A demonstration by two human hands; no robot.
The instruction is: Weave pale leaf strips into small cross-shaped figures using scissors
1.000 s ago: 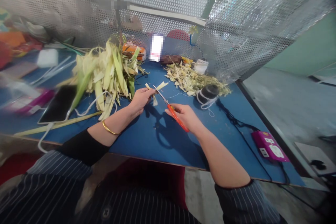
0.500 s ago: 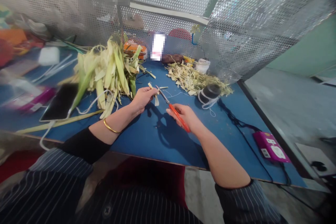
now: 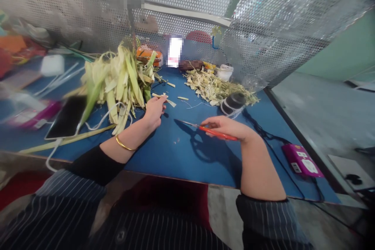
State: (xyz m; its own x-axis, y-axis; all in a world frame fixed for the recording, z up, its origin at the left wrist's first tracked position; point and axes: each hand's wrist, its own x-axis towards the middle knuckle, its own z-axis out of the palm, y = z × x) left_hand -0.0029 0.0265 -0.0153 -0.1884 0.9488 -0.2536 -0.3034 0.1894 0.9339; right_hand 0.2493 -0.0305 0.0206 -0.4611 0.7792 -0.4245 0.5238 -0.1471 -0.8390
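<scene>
Between the fingertips of my left hand [image 3: 154, 112] is a small tied piece of pale corn husk [image 3: 170, 102], its ends sticking out on both sides. My right hand [image 3: 225, 127] grips red-handled scissors [image 3: 216, 133] whose blades look closed and point left, low over the blue table. A short snipped strip of husk [image 3: 183, 98] lies just beyond, beside a loose white thread. To the left of my left hand rises a big heap of long husks [image 3: 117, 78].
A pile of husk scraps [image 3: 208, 86] lies at the back right, with a dark thread spool [image 3: 233, 104] before it. A phone [image 3: 68, 116] with a white cable rests at left. A magenta power strip [image 3: 302, 160] and black cords occupy the right; perforated metal mesh [image 3: 187, 19] stands behind.
My right hand has drawn the scissors back to the right, away from the husk, and turned them flatter. My left hand has moved slightly left and lower with the husk piece.
</scene>
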